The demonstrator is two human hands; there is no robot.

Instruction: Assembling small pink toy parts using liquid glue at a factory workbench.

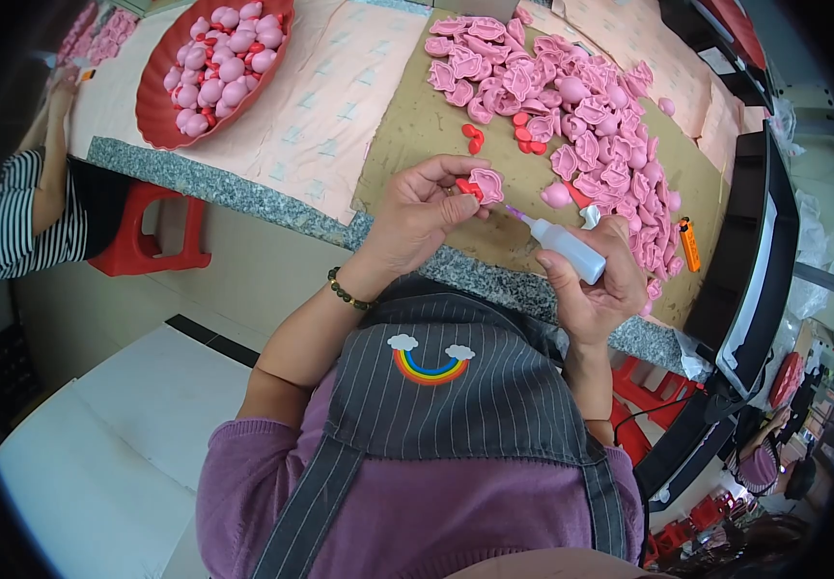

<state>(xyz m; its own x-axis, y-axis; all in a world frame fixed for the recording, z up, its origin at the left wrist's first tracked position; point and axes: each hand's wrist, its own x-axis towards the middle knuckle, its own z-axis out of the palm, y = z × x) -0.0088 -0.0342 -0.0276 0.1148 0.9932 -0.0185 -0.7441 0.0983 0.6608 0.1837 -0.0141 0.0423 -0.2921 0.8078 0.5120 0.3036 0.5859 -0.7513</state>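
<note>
Between the thumb and fingers of my left hand (pixel 422 214) is a small pink moulded piece (pixel 486 185) with a hollow side showing, and a red bow-shaped part (pixel 470 189) beside it. My right hand (pixel 602 285) is wrapped round a white squeeze bottle (pixel 571 253), tilted so its thin purple-tipped nozzle points at the pink piece. The tip looks slightly apart from it. Just beyond my hands, a loose red bow (pixel 474 138) and a few more red parts (pixel 530 141) lie on the brown board (pixel 407 125). A heap of pink moulded pieces (pixel 620 164) spreads to the right.
At the far left stands a red scalloped bowl (pixel 153 111) of pink and red pieces. An orange lighter (pixel 690 244) lies by the heap's right side. The granite table edge (pixel 243 198) runs before me. Another person in a striped top (pixel 26 217) sits at left, near a red stool (pixel 152 236).
</note>
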